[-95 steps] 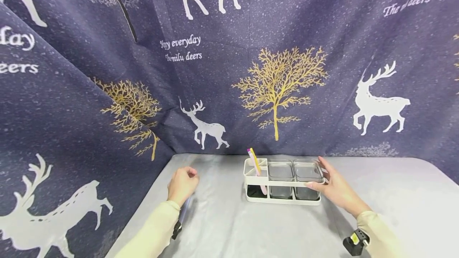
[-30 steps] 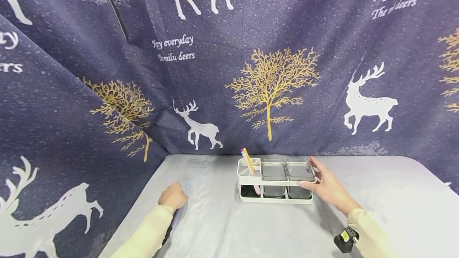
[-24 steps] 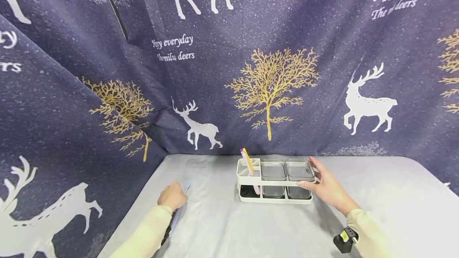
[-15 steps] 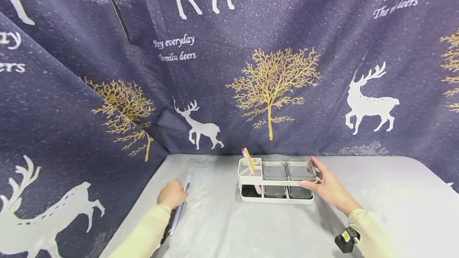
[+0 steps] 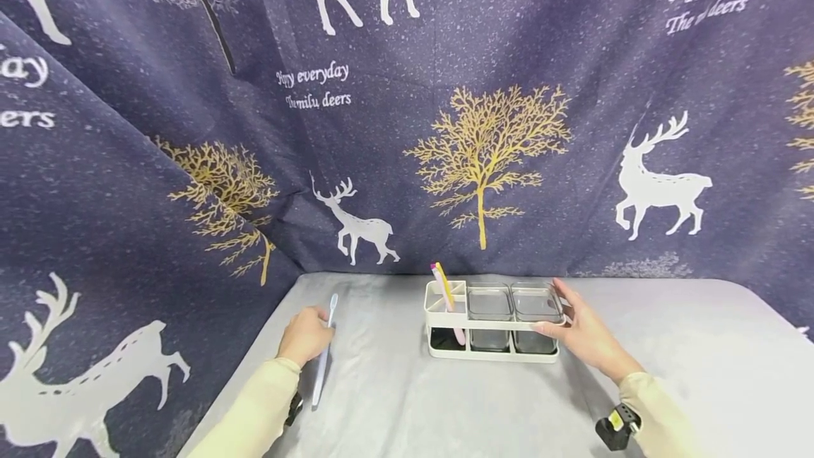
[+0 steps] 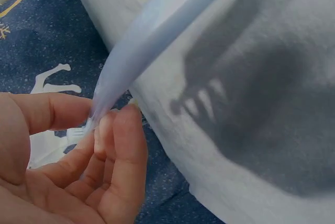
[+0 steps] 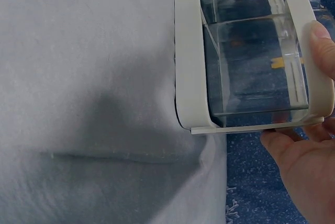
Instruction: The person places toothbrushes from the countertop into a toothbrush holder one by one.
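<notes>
My left hand (image 5: 307,334) pinches a light blue toothbrush (image 5: 321,372) between thumb and fingers, near the brush's head end. In the left wrist view the long handle (image 6: 152,33) slants up and away from the fingertips, and the white bristles (image 6: 77,134) show behind the thumb. My right hand (image 5: 588,331) grips the right end of a white toothbrush holder (image 5: 502,357), its thumb on the front rail. Two clear grey cups (image 5: 488,302) sit side by side in the holder. A pink toothbrush (image 5: 459,335) and a yellow one (image 5: 443,278) lean in its left compartment.
The holder stands on a table with a pale grey cloth (image 5: 394,394). A dark blue curtain (image 5: 381,140) printed with deer and trees hangs behind the table and along its left side.
My left hand came down and nearer to the toothbrush, took hold of it, and has raised it slightly forward, showing more of the handle. My right hand keeps its place on the holder.
</notes>
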Demonstrator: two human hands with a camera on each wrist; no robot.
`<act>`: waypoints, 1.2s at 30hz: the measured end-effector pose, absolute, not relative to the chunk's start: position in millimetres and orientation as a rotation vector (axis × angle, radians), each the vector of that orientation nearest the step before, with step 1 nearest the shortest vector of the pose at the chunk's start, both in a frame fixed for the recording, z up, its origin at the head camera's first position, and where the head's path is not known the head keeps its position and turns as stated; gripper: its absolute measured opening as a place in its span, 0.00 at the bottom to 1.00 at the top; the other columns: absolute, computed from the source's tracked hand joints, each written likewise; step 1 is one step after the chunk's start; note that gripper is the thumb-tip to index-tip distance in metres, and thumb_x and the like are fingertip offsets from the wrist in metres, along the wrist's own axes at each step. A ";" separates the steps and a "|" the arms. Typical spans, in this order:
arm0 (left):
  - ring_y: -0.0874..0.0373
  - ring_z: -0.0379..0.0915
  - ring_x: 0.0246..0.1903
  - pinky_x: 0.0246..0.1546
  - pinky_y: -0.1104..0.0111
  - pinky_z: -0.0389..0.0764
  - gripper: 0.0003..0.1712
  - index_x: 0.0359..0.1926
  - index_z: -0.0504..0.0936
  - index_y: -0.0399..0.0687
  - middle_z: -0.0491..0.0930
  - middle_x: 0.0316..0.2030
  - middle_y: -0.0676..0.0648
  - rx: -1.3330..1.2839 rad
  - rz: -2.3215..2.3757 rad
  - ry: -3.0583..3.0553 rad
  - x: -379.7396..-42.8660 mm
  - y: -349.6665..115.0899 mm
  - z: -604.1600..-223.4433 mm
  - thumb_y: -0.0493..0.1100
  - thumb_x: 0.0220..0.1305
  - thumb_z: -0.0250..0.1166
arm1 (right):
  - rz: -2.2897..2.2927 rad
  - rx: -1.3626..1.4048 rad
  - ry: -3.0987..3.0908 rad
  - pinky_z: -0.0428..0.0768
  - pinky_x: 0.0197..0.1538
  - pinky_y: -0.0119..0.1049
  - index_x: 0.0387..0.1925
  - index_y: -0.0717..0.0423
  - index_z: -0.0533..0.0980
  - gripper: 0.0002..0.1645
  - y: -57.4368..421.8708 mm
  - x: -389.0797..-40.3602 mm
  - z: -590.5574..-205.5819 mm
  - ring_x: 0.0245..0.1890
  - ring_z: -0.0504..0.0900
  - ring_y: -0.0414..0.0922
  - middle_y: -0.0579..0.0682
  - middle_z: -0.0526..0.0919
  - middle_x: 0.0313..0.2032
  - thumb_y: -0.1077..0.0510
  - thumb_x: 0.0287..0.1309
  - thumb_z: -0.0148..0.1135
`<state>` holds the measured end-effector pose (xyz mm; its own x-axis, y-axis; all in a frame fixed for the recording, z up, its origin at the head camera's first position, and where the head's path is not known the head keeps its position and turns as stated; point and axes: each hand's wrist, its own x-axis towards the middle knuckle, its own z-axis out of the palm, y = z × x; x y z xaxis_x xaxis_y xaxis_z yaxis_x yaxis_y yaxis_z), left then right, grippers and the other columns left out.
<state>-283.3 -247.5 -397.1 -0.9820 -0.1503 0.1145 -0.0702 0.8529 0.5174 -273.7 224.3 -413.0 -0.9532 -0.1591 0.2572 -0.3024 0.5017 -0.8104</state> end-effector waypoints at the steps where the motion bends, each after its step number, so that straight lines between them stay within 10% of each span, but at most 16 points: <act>1: 0.54 0.73 0.17 0.18 0.63 0.74 0.19 0.48 0.81 0.36 0.80 0.24 0.46 0.172 -0.804 -2.878 -283.2 -246.5 -396.1 0.38 0.55 0.63 | 1.443 0.400 -2.594 0.67 0.60 0.62 0.75 0.69 0.42 0.61 224.7 -273.7 -413.2 0.64 0.59 0.76 0.75 0.51 0.71 0.53 0.56 0.72; 36: 0.47 0.79 0.34 0.40 0.52 0.77 0.17 0.47 0.81 0.41 0.82 0.31 0.47 0.102 -0.844 -2.662 -286.9 -230.9 -370.5 0.41 0.55 0.65 | 1.405 0.408 -2.604 0.66 0.61 0.63 0.74 0.70 0.43 0.61 224.6 -272.6 -410.4 0.63 0.60 0.76 0.76 0.52 0.70 0.52 0.55 0.73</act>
